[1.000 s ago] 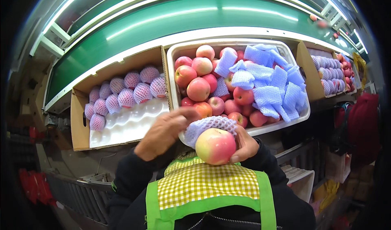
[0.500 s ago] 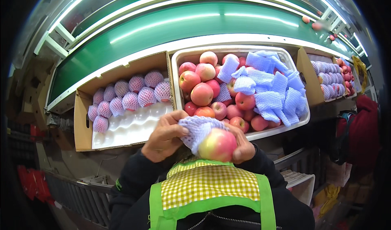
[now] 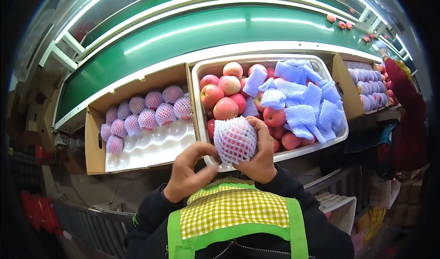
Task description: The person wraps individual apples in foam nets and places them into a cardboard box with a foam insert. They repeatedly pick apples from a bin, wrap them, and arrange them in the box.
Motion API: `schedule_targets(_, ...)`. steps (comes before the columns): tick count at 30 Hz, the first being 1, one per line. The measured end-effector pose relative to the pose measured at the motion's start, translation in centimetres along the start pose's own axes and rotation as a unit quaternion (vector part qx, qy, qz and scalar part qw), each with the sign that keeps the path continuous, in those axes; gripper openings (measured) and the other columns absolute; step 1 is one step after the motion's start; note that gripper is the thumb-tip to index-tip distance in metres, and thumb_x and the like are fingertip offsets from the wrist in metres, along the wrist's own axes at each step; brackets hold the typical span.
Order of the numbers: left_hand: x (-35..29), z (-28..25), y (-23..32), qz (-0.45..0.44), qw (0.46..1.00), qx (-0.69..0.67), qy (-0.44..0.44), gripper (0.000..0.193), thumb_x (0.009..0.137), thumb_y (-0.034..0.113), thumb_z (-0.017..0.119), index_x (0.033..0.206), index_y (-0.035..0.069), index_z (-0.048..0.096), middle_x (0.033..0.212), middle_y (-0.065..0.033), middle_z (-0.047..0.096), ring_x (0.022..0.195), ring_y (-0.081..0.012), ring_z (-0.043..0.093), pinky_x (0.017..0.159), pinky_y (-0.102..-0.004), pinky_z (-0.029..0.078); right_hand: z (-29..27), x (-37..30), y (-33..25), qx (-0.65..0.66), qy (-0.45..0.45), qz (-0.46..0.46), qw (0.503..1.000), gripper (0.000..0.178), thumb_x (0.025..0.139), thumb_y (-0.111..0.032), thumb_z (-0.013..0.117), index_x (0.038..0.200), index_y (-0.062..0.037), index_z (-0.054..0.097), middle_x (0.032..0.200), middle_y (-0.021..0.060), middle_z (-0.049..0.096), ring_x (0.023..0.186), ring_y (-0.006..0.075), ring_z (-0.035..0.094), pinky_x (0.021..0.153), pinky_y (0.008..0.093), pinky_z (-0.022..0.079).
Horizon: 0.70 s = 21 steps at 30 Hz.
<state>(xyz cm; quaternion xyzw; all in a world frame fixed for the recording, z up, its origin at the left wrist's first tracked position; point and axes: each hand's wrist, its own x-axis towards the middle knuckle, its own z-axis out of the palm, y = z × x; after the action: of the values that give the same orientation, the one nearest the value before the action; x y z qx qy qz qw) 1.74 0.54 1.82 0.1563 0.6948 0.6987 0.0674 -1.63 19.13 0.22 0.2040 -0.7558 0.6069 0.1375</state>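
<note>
An apple in a pale lilac foam net (image 3: 235,142) is held up over the near edge of the white plastic crate (image 3: 198,82). My right hand (image 3: 259,154) grips it from the right side, its fingers behind and thumb below. The net covers nearly all of the apple. Just left of it, my left hand (image 3: 189,171) is open, thumb and fingers apart, slightly blurred. Bare red-yellow apples (image 3: 226,108) fill the crate's left and middle, and flat foam net sleeves (image 3: 300,114) lie heaped on its right side.
Left of the crate, a cardboard box (image 3: 95,155) holds netted apples (image 3: 147,118) in rows on a white moulded tray (image 3: 151,151). Behind runs a green conveyor belt (image 3: 192,29) with loose apples (image 3: 342,25) at far right. A second box (image 3: 349,94) and a co-worker's red sleeve (image 3: 401,82) are at right.
The foam net, half over the apple before, now encloses it. The apple has moved away from my apron toward the crate. My left hand has let go; a co-worker's arm reaches toward the belt.
</note>
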Motion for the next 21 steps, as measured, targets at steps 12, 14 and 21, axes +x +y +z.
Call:
schedule_targets(12, 0.8, 0.3, -0.3, -0.145, 0.945, -0.288, 0.059, 0.066, 0.073, 0.019, 0.068, 0.126, 0.0, 0.034, 0.109, -0.0097, 0.052, 0.098, -0.0177, 0.054, 0.087, -0.0298, 0.045, -0.7, 0.4, -0.7, 0.404, -0.196, 0.225, 0.865, 0.069, 0.074, -0.005, 0.066, 0.131, -0.0001, 0.028, 0.132, 0.0128, 0.033, 0.121, 0.0232, 0.036, 0.098, 0.034, 0.033)
schedule_targets(14, 0.4, 0.3, 0.2, -0.141, 0.955, -0.255, 0.051, 0.072, 0.071, 0.02, 0.068, 0.13, 0.001, 0.031, 0.112, -0.0116, 0.05, 0.101, -0.0199, 0.053, 0.09, -0.0319, 0.043, -0.2, 0.3, -0.3, 0.343, -0.244, 0.257, 0.87, 0.06, 0.08, -0.007, 0.06, 0.13, 0.0033, 0.028, 0.125, 0.0134, 0.041, 0.116, 0.0213, 0.042, 0.097, 0.0331, 0.035)
schedule_targets(21, -0.1, -1.7, -2.1, -0.011, 0.994, 0.082, 0.069, 0.081, 0.075, 0.041, 0.067, 0.131, -0.001, 0.028, 0.121, -0.0181, 0.04, 0.114, -0.0254, 0.04, 0.099, -0.0341, 0.031, 2.7, 1.1, -0.5, 0.236, -0.225, 0.215, 0.921, 0.062, 0.074, -0.007, 0.067, 0.125, 0.0031, 0.034, 0.115, 0.0104, 0.046, 0.107, 0.0189, 0.048, 0.093, 0.0315, 0.039)
